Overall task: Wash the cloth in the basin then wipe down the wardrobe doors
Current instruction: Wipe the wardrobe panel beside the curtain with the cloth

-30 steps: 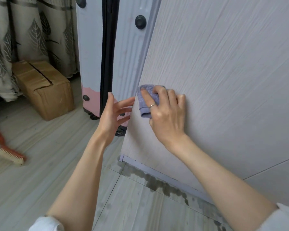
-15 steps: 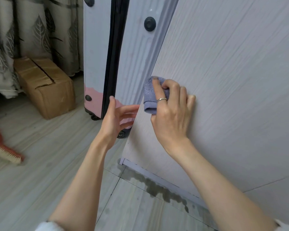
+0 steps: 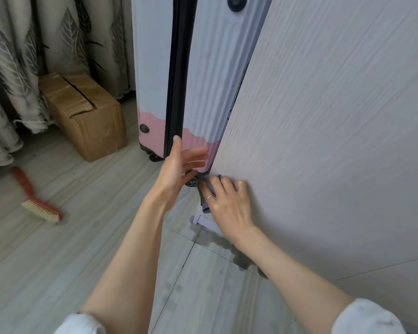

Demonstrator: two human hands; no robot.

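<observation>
Right hand (image 3: pixel 227 201) flat on purple cloth (image 3: pixel 206 196), fingers pressing it against wardrobe door (image 3: pixel 323 141) near bottom left corner. Left hand (image 3: pixel 179 165) spread, holding nothing, just beside suitcase (image 3: pixel 155 68). Brush (image 3: pixel 38 201) on floor (image 3: pixel 82 237), well apart.

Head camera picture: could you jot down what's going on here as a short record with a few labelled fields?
activity: wiping the low corner of a pale wood-grain wardrobe panel
right hand: right hand presses a purple cloth against the panel near its bottom edge
left hand: left hand open, fingers spread, by the suitcase
floor: cardboard box, red-handled brush, wet patch below the panel
background: leaf-print curtain
</observation>
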